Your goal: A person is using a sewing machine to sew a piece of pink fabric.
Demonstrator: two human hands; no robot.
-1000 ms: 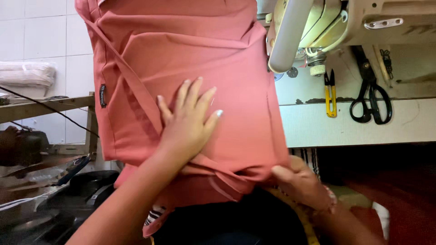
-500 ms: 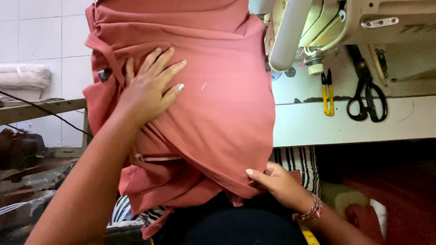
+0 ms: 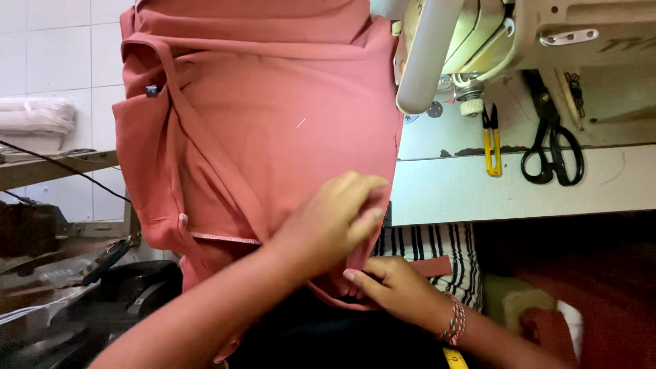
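My left hand (image 3: 338,222) pinching lower hem of terracotta garment (image 3: 273,130); my right hand (image 3: 393,287) gripping same edge at 5 o'clock. Garment's long axis runs 12 to 6, draped off surface (image 3: 519,188).

Materials, surface finish

Salmon cloth (image 3: 273,123) looking matt, smooth; scissors (image 3: 553,147) showing dark matt metal; snips (image 3: 492,140) showing glossy yellow plastic.

Cream sewing machine (image 3: 519,41) at upper right, black scissors (image 3: 552,140) beside yellow thread snips (image 3: 491,140) on the pale work table (image 3: 519,191), striped cloth (image 3: 437,256) below it (partly hidden), folded white fabric (image 3: 34,116) on a shelf at left, white tiled wall (image 3: 61,55) behind.
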